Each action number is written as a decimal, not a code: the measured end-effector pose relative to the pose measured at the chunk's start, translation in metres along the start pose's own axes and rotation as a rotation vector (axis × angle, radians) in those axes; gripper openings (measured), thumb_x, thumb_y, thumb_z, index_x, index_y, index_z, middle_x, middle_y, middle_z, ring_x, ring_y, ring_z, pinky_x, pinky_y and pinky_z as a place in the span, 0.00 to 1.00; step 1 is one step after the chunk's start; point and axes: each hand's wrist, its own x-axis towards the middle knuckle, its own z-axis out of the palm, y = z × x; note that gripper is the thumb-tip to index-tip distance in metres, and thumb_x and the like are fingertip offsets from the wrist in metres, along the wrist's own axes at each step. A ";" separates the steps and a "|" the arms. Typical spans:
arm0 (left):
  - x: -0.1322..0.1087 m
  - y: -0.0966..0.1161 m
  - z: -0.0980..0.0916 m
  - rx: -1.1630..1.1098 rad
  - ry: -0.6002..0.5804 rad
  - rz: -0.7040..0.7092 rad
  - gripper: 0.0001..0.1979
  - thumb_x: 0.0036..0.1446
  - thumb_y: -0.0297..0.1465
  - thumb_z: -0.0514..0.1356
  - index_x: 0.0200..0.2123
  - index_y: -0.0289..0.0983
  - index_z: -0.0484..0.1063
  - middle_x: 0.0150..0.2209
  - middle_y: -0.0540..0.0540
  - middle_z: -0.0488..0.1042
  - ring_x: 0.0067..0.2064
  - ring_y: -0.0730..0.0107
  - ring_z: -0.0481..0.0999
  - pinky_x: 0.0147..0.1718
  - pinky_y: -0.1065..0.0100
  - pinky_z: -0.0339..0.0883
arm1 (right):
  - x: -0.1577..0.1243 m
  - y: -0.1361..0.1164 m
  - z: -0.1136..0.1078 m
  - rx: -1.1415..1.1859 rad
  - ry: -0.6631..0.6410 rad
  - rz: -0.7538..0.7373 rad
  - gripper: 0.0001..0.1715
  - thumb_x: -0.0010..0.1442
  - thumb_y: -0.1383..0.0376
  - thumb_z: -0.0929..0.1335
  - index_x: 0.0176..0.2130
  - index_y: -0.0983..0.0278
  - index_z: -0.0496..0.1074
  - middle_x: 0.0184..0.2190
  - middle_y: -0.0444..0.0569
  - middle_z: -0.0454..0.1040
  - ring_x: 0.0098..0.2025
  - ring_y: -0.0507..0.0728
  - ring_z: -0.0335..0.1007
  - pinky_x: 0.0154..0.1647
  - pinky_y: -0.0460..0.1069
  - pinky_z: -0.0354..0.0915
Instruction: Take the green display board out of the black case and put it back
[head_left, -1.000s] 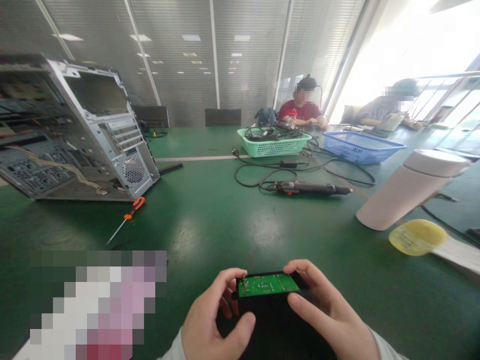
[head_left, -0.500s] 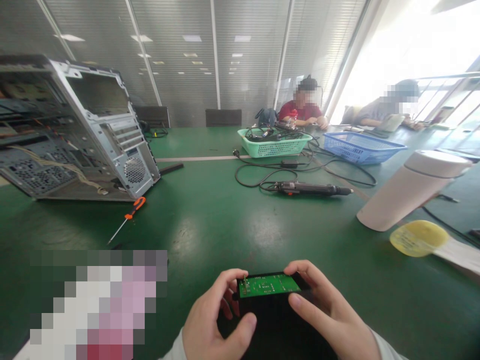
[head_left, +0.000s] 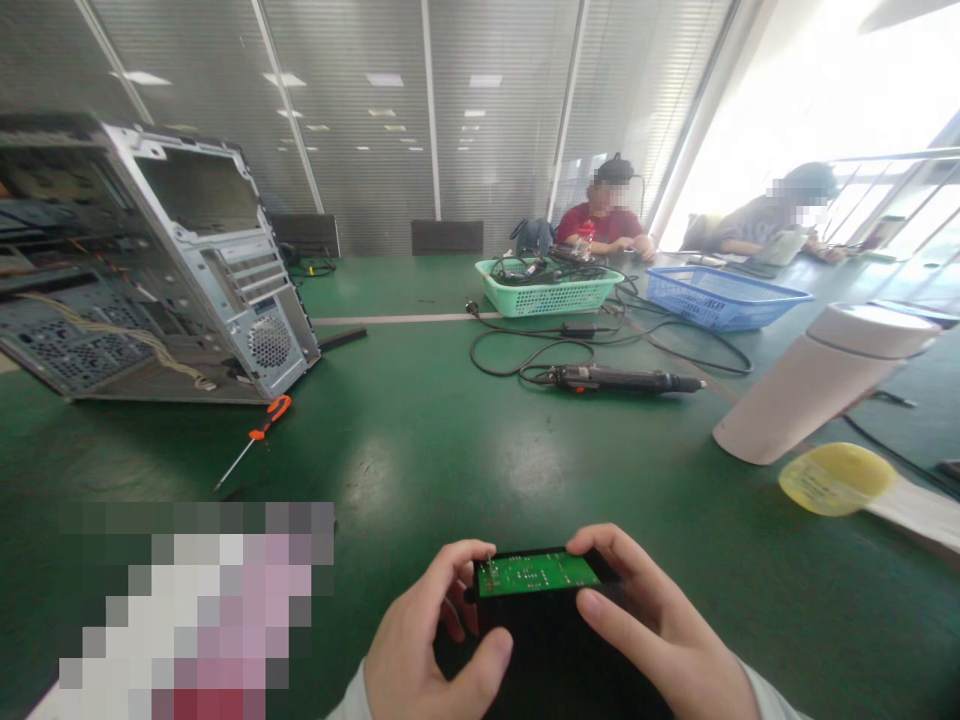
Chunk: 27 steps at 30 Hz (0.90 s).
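A black case (head_left: 547, 640) with a green circuit board (head_left: 536, 573) showing in its top is near the bottom centre of the head view. My left hand (head_left: 442, 630) grips the left end of the case, its index finger at the board's upper left corner and its thumb on the near side. Round the right end, my right hand (head_left: 660, 620) has its fingers on the far edge and its thumb on the near edge. The case's lower part blends into dark shadow.
An open computer case (head_left: 277, 345) stands at the left, an orange screwdriver (head_left: 259, 430) before it. Further back are an electric screwdriver (head_left: 622, 379), a green basket (head_left: 555, 297) and a blue basket (head_left: 727, 300). A bottle (head_left: 810, 380) stands right. Two people sit behind.
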 end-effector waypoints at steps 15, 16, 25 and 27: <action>0.000 -0.001 0.000 -0.006 -0.010 0.000 0.20 0.50 0.28 0.57 0.48 0.44 0.68 0.34 0.53 0.76 0.29 0.71 0.74 0.29 0.72 0.68 | -0.001 -0.001 0.003 0.051 0.000 0.013 0.25 0.47 0.45 0.76 0.37 0.57 0.72 0.34 0.40 0.70 0.31 0.49 0.62 0.33 0.41 0.63; 0.000 -0.001 0.000 -0.005 -0.008 -0.002 0.20 0.50 0.28 0.57 0.48 0.43 0.68 0.34 0.53 0.76 0.29 0.71 0.74 0.29 0.72 0.68 | -0.001 -0.001 0.003 0.053 0.001 0.015 0.25 0.47 0.45 0.76 0.37 0.57 0.72 0.34 0.40 0.70 0.31 0.49 0.62 0.33 0.41 0.63; 0.000 0.001 0.000 -0.001 0.002 -0.002 0.20 0.50 0.28 0.57 0.48 0.44 0.68 0.33 0.54 0.76 0.29 0.72 0.74 0.29 0.72 0.68 | -0.001 0.002 0.001 0.062 -0.026 0.043 0.26 0.48 0.45 0.75 0.37 0.58 0.69 0.34 0.40 0.69 0.30 0.50 0.61 0.31 0.42 0.61; 0.000 0.000 0.000 -0.002 0.004 0.003 0.20 0.50 0.28 0.57 0.48 0.44 0.68 0.33 0.54 0.75 0.28 0.72 0.73 0.29 0.72 0.68 | -0.001 0.002 0.001 0.051 -0.024 0.041 0.26 0.48 0.44 0.75 0.38 0.58 0.69 0.33 0.40 0.69 0.30 0.50 0.61 0.31 0.43 0.61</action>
